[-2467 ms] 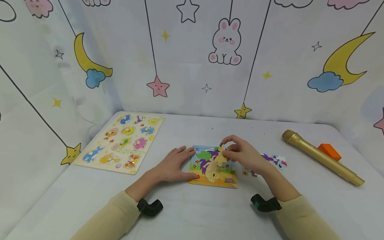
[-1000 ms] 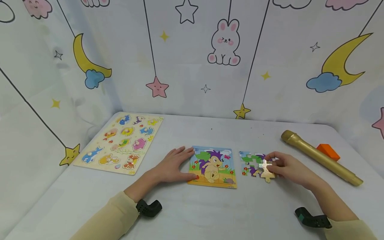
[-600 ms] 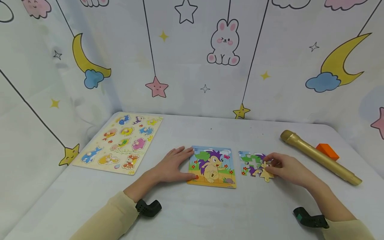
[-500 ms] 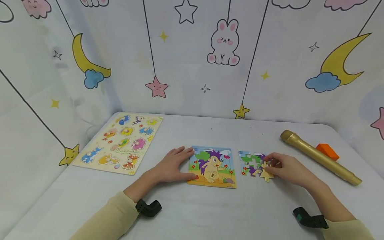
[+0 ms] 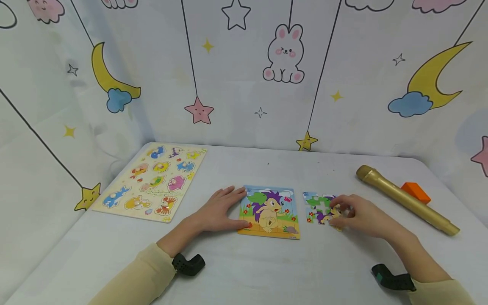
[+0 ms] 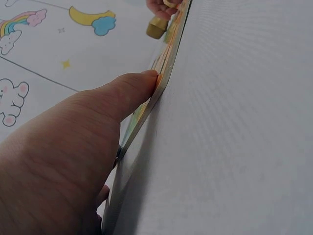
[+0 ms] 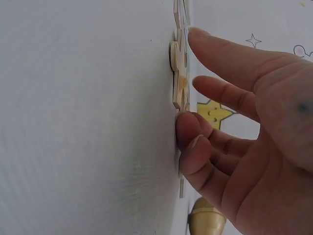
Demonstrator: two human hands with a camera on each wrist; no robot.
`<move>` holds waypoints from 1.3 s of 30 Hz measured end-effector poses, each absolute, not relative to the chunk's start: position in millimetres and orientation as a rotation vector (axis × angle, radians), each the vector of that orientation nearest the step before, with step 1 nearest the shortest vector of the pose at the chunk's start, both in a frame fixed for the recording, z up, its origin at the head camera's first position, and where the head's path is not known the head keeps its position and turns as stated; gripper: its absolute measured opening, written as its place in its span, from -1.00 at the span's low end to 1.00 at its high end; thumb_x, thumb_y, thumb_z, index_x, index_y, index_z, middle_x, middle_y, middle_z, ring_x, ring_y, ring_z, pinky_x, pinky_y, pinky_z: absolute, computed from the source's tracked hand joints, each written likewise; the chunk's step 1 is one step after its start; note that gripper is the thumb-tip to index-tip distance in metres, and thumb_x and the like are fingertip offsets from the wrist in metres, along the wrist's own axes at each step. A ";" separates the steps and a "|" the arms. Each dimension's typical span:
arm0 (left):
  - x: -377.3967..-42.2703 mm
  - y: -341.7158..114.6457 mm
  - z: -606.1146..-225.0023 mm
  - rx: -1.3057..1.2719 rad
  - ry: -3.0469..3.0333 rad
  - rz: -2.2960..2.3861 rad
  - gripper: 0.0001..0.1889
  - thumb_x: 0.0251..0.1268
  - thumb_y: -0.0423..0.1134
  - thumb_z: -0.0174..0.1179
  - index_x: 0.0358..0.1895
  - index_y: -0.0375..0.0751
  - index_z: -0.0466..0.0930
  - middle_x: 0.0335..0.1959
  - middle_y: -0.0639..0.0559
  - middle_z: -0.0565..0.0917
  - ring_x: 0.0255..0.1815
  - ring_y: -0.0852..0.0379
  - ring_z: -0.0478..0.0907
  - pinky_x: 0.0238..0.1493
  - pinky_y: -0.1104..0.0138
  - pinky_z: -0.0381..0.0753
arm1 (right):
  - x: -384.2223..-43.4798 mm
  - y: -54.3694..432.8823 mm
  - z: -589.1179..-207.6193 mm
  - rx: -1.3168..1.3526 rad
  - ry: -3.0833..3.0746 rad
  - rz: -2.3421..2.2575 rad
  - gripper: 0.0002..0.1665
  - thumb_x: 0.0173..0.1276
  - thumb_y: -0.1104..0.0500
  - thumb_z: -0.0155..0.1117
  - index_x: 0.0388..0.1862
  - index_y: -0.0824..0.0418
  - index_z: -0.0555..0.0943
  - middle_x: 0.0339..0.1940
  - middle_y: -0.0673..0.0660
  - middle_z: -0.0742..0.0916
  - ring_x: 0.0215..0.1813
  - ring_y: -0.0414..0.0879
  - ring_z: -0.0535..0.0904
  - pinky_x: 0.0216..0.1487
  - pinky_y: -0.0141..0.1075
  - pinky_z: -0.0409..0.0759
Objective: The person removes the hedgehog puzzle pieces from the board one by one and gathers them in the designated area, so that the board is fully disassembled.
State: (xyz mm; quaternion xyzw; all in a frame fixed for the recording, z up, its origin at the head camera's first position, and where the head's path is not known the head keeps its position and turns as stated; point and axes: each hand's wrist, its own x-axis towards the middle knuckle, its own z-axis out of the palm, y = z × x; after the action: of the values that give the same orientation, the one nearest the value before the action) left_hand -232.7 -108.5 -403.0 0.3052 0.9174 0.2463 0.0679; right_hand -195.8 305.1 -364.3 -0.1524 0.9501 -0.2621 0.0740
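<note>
Person's two hands at a white-covered desk (image 5: 267, 267), with a puzzle between and beside them. The hedgehog board (image 5: 270, 214) lies flat near the middle of the desk, showing a purple-spined hedgehog, a green leaf and red flowers. The left hand (image 5: 217, 212) rests at its left side, fingers spread and gripping nothing; the thumb lies on the board's near left corner, and the forefinger reaches its far left corner. In the left wrist view the thumb tip presses on the board's edge.

Just right of the board, and apart from it, lie the loose pieces (image 5: 312, 201), grouped together around a white gap. The right hand (image 5: 360, 214) is poised at their right side, partly hiding them. In the right wrist view its thumb and forefinger are parted, with nothing pinched between them; the other fingers are bent, low beside the pieces, and whether they touch them cannot be told.

Surroundings: at far left, a large animal board (image 5: 162, 180) lies flat with colourful figures. At right, a gold microphone (image 5: 408, 200) lies obliquely, rounded head away from the person, with an orange block (image 5: 417, 192) just beyond it, partly hidden. Behind hangs a pale curtain (image 5: 236, 76) printed with moons, stars and a rabbit.
</note>
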 end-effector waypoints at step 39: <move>-233.7 -109.2 -405.2 0.943 2.764 0.752 -0.03 0.17 0.36 0.27 0.58 -0.05 0.22 0.60 0.11 0.18 0.63 -0.05 -0.10 0.58 0.01 -0.21 | -193.5 291.2 -348.8 -0.499 2.785 -0.978 -0.44 0.33 0.03 0.47 0.19 0.27 0.55 -0.01 0.14 0.66 -0.18 -0.08 0.59 -0.24 -0.34 0.64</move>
State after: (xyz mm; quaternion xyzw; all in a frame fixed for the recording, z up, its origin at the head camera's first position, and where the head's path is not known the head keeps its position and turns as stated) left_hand -233.7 -109.2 -405.2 0.3119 0.9148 0.2487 0.0628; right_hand -193.5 291.2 -348.8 -0.1662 0.9278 -0.3258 0.0739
